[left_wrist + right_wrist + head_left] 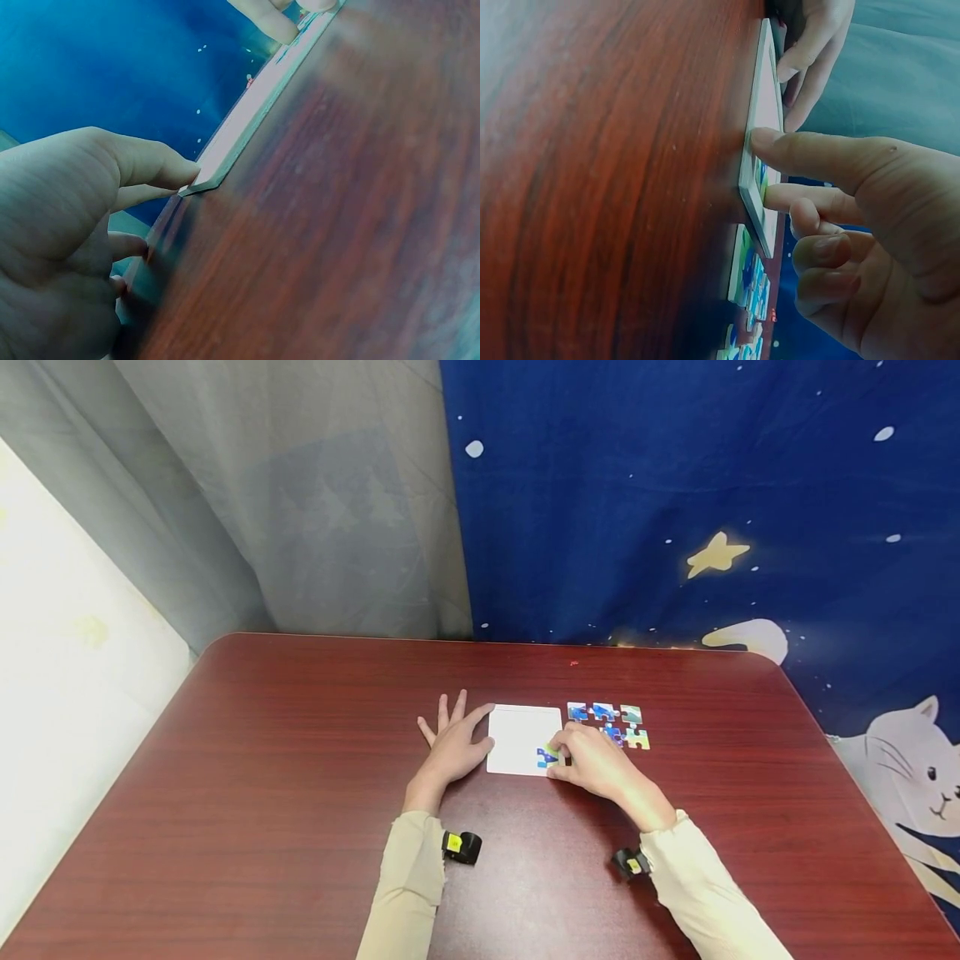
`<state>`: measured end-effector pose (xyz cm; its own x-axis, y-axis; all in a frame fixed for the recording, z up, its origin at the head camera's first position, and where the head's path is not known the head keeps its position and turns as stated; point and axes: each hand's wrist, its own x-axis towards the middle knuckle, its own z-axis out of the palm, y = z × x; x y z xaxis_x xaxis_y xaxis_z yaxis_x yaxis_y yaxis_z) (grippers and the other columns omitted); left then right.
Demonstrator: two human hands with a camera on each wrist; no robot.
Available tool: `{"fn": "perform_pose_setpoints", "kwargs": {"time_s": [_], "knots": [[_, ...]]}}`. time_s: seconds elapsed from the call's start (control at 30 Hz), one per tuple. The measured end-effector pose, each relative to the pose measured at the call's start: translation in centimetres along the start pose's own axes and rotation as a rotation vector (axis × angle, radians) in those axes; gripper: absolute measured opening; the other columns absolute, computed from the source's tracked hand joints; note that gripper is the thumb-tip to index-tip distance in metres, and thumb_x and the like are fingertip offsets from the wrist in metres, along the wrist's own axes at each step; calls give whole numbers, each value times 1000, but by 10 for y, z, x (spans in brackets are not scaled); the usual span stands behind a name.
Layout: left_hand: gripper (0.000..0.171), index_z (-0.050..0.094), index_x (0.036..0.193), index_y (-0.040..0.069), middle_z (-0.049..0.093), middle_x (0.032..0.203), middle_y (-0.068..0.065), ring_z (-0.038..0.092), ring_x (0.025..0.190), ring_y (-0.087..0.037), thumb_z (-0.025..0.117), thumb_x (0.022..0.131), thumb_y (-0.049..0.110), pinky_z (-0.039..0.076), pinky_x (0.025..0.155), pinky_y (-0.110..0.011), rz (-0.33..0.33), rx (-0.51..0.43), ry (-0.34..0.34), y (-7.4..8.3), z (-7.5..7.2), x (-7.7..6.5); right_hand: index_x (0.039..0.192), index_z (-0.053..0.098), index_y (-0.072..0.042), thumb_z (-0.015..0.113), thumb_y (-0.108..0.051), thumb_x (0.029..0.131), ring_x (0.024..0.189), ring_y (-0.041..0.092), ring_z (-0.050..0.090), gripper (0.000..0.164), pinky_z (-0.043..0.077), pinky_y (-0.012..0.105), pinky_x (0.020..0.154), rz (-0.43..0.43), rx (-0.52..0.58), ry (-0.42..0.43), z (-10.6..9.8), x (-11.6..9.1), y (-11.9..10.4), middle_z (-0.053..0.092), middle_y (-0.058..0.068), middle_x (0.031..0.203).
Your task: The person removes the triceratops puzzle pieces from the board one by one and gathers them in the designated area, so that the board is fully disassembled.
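Note:
A white puzzle board (519, 727) lies flat on the table, with blue and green puzzle pieces (543, 758) in its lower right corner. My left hand (452, 750) touches the board's left edge with thumb and index finger, its other fingers spread out on the table. At the lower right corner, my right hand (596, 762) holds a puzzle piece (762, 178) between thumb and index finger. The thumb lies by the board's raised rim (748, 161), and the remaining fingers are curled. In the head view, the fingers partly cover that piece.
Several loose puzzle pieces (632, 714) lie to the right of the board, just beyond the right hand. A tiny red scrap (573, 663) is near the back edge of the brown table (300, 760). Curtains (570, 527) hang behind the table.

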<state>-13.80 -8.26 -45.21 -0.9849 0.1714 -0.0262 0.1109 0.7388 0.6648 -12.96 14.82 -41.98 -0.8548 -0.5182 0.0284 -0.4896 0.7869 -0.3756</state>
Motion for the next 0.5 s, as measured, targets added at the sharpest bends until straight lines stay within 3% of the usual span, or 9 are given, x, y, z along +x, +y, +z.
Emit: {"fn": "perform_pose_setpoints", "kwargs": {"time_s": [0.5], "knots": [[54, 48, 137, 24, 13, 154, -13, -10, 139, -34, 57, 84, 23, -17, 96, -65, -5, -1, -2, 1, -1, -1, 92, 58, -10, 81, -21, 72, 65, 12, 44, 33, 39, 29, 62, 34, 114, -13, -1, 1, 2, 48, 0, 74]]}}
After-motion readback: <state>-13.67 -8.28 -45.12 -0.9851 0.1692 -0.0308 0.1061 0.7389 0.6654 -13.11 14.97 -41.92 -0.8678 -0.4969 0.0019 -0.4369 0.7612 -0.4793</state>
